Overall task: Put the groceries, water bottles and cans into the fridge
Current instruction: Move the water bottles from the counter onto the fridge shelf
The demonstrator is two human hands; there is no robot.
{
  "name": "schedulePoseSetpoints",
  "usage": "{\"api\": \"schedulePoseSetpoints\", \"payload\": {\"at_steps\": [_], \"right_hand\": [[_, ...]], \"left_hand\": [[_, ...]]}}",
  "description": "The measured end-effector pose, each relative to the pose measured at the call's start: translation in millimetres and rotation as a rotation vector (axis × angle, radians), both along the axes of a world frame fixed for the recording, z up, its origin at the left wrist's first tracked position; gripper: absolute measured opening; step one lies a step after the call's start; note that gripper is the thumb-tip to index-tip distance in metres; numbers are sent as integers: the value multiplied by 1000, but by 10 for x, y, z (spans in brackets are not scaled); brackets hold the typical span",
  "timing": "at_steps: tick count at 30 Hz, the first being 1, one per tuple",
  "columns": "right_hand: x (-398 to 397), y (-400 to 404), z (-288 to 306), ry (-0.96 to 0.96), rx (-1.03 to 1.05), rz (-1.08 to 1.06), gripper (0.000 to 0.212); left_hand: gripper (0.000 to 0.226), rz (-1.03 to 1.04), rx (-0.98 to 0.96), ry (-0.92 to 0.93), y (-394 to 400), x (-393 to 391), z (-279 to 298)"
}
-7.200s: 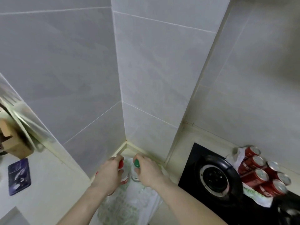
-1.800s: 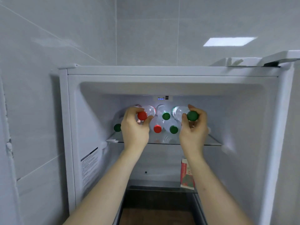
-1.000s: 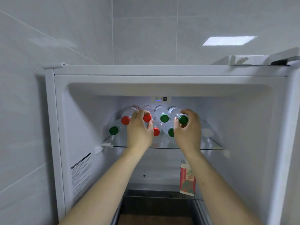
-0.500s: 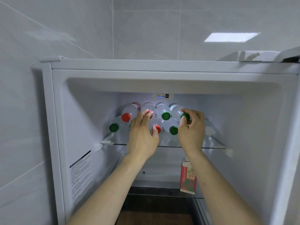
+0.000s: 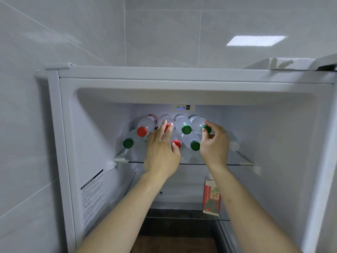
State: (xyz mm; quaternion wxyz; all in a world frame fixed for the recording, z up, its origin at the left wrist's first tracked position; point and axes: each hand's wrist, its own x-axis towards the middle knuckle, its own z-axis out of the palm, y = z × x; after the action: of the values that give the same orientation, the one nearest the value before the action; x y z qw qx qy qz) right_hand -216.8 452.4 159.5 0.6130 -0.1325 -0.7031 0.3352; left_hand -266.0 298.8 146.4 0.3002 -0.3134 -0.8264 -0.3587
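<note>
Clear plastic bottles (image 5: 184,125) lie stacked on the fridge's (image 5: 182,77) upper glass shelf (image 5: 237,162), long axes front-to-back, caps toward me. Left hand (image 5: 161,154) at 12 o'clock, fingers straight against a red cap. Right hand (image 5: 215,145) pinches the green cap at 1 o'clock. Visible caps: three red, four green. One carton (image 5: 211,199) below.

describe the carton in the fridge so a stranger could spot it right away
Look inside the open white fridge, below the glass shelf stacked with lying clear plastic water bottles. The red and green paper carton stands upright there, at the right, the only box in sight.
</note>
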Motion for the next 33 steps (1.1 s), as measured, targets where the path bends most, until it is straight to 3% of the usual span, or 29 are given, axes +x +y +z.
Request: {"api": "schedulePoseSetpoints", "payload": {"at_steps": [8,15,24,33], "right_hand": [[194,-177,0,27,-44,30,30],[953,-856,-388,99,-155,219,41],[1881,-1451,-1455,-392,-28,325,55],[2242,-1777,-1612,-682,152,540,55]], "left_hand": [[60,-42,10,28,-80,82,13],[58,-248,210,-39,-555,760,-314],[57,-293,139,-206,-1652,1615,-1375],[54,-100,-80,-323,-2423,2325,-2142]]}}
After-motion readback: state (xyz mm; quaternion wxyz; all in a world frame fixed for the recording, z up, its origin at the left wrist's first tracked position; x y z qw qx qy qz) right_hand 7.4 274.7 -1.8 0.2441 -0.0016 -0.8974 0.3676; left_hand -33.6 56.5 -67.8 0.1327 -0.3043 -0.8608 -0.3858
